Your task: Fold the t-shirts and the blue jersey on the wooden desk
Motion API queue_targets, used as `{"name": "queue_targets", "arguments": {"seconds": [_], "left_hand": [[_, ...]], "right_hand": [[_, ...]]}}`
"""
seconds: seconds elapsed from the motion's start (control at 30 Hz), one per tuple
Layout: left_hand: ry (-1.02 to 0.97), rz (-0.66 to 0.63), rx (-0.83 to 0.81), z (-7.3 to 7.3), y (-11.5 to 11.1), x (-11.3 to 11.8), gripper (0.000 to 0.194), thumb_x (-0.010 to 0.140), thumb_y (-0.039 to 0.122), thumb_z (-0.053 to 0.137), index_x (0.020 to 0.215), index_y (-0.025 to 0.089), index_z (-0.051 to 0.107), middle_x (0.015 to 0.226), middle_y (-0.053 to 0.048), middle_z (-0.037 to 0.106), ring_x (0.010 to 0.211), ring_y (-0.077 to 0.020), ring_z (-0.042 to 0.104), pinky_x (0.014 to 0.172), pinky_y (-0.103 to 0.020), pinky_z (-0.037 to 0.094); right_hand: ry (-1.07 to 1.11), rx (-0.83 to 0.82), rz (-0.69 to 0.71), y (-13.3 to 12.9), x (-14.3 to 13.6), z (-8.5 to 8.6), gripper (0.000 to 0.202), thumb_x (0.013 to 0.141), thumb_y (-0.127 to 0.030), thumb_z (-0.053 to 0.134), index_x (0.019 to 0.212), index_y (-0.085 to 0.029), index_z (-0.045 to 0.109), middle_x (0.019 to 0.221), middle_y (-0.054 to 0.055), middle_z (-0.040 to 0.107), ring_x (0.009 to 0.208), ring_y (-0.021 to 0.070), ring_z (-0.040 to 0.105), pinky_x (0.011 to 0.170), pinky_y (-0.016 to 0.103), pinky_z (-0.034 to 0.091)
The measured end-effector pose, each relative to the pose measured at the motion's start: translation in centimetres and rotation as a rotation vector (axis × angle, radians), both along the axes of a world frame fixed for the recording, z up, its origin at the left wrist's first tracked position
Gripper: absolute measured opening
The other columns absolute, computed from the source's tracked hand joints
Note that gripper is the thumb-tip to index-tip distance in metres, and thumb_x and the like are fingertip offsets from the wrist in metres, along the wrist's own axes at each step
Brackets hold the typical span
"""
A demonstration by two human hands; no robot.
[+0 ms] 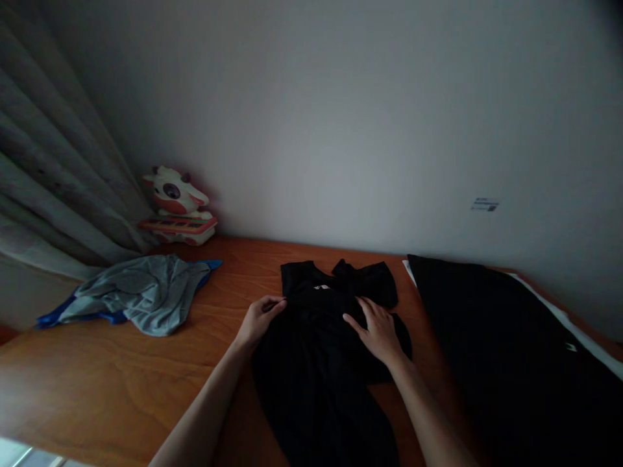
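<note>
A rumpled black garment [316, 363] lies in front of me on the wooden table, its lower part running toward me. A small pale label shows near its upper edge, and its loose upper parts spread to both sides. My left hand [260, 321] is closed at the left edge of the garment, fingertips and thumb pinching the cloth. On the garment's right side rests my right hand [377, 327], open, with its thumb and fingers apart on the fabric. Folds and dim light hide much of the garment's shape.
A grey and blue garment [150, 292] lies crumpled at the left. Behind it stands a cow-shaped toy keyboard [180, 207] by the curtain [53, 149]. Large black cloth [496, 337] with white underneath lies flat at the right. The wall [331, 130] borders the table's [121, 376] back edge.
</note>
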State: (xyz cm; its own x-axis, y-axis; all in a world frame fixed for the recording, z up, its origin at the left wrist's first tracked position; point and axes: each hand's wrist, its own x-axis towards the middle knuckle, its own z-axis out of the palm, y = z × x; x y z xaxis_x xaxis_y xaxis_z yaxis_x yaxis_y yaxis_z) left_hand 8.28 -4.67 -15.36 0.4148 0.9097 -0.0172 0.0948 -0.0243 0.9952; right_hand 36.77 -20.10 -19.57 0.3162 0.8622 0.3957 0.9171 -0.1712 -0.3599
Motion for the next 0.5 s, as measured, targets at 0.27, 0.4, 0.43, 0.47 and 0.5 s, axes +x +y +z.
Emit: {"name": "queue_targets", "arguments": {"seconds": [0.27,0.4,0.43,0.47,0.5], "left_hand": [[-0.265,0.049,-0.377,1.0,1.3,-1.8,0.043,0.058,0.039,0.094,0.088,0.014,0.078,0.088,-0.007,0.078,0.076,-0.0168,0.071,0.071,-0.025,0.058],[-0.292,0.460,-0.090,0.8,3.1,-3.7,0.034,0.073,0.044,0.081,0.094,0.019,0.073,0.094,-0.007,0.077,0.088,-0.0214,0.073,0.076,-0.031,0.062],[-0.266,0.533,-0.009,0.8,3.4,-4.3,0.033,0.077,0.046,0.077,0.097,0.020,0.072,0.094,-0.006,0.076,0.090,-0.0228,0.073,0.076,-0.034,0.063],[-0.236,0.576,0.057,0.7,3.7,-4.8,0.034,0.080,0.048,0.074,0.101,0.022,0.070,0.095,-0.006,0.076,0.093,-0.0241,0.073,0.076,-0.036,0.063],[-0.206,0.597,0.106,0.6,3.9,-5.3,0.035,0.082,0.049,0.071,0.105,0.023,0.068,0.097,-0.006,0.075,0.096,-0.0251,0.072,0.077,-0.037,0.063]], "right_hand": [[-0.070,-0.029,-0.120,-1.1,0.7,0.7,0.052,0.094,-0.057,0.061,0.125,-0.017,0.068,0.110,0.016,0.065,0.097,0.0307,0.066,0.081,0.040,0.051],[0.096,0.011,-0.228,-1.8,1.6,0.6,0.045,0.097,-0.059,0.051,0.109,-0.019,0.069,0.099,0.011,0.069,0.085,0.0277,0.069,0.069,0.035,0.049],[0.167,0.060,-0.274,-1.9,1.8,0.6,0.049,0.096,-0.062,0.049,0.107,-0.019,0.068,0.095,0.011,0.070,0.082,0.0273,0.069,0.068,0.035,0.049],[0.242,0.122,-0.322,-2.1,2.1,0.5,0.052,0.094,-0.066,0.048,0.106,-0.019,0.067,0.091,0.010,0.071,0.079,0.0271,0.068,0.068,0.035,0.049],[0.318,0.187,-0.369,-2.2,2.4,0.5,0.056,0.093,-0.069,0.047,0.106,-0.018,0.067,0.088,0.011,0.071,0.077,0.0269,0.068,0.068,0.036,0.049]]}}
